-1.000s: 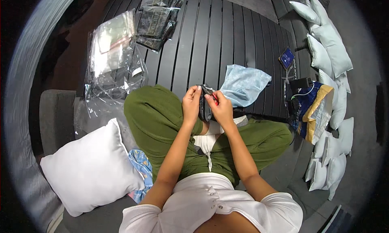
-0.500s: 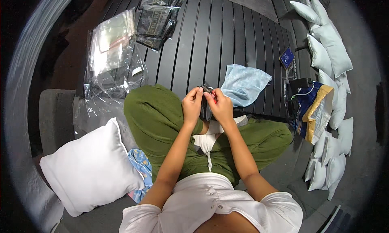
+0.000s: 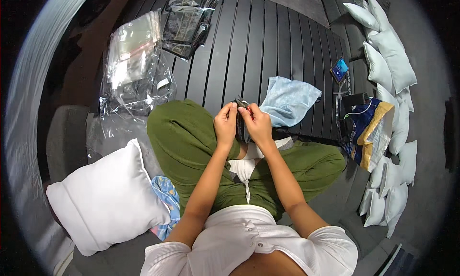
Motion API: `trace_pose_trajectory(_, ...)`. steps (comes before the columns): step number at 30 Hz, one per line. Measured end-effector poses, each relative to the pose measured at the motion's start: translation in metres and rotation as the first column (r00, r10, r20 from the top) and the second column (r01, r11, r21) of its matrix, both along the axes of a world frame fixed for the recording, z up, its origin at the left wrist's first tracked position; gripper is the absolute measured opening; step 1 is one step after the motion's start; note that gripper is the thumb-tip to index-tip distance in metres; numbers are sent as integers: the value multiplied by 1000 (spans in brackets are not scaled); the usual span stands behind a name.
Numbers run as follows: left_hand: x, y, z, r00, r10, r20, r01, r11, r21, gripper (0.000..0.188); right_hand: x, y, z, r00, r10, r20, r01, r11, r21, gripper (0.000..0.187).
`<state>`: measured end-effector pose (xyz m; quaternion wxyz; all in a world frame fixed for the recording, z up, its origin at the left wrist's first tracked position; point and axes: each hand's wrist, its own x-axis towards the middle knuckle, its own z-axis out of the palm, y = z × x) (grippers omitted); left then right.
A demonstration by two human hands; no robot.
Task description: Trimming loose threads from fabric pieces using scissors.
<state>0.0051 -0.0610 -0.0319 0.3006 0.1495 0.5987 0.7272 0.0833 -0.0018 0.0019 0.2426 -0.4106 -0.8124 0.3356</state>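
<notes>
Over my crossed legs, both hands meet in front of a dark slatted table. My left hand (image 3: pixel 225 125) pinches a black, cloth-like piece (image 3: pixel 243 130) between thumb and fingers. Close beside it, my right hand (image 3: pixel 257 125) is closed on the same piece, thumb toward the left. The piece's narrow upper end pokes out above my fingertips, and its lower part hangs between my hands. A small red thing (image 3: pixel 248 110) shows at my right fingers; its kind is hidden. Just beyond my right hand, a light blue cloth (image 3: pixel 291 101) lies on the table's near edge.
Clear plastic bags (image 3: pixel 132 60) and black packaged items (image 3: pixel 184 26) lie on the slatted table (image 3: pixel 239 46). A phone (image 3: pixel 339 70) rests at its right side, above a blue-and-gold bag (image 3: pixel 366 132). White pillows (image 3: pixel 393 60) line the right; a white cushion (image 3: pixel 110 199) sits at my left.
My fingers have shifted slightly on the black piece, whose tip now stands higher. Less of the red thing shows at my right hand. The phone's screen has become brighter.
</notes>
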Motion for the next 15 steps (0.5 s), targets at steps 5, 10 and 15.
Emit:
trace_pose_trajectory(5, 0, 0, 5, 999, 27, 32, -28, 1000, 8, 19, -3, 0, -2, 1000, -9, 4, 9, 1000, -15, 32)
trace_pose_trajectory(10, -3, 1, 6, 989, 33, 142, -37, 999, 22, 17, -1, 1, -2, 997, -47, -59, 41, 995, -93, 31)
trace_pose_trajectory(15, -3, 1, 9, 965, -17, 263, -4, 997, 80, 23, 21, 17, -11, 924, -246, -294, 114, 908, -403, 31)
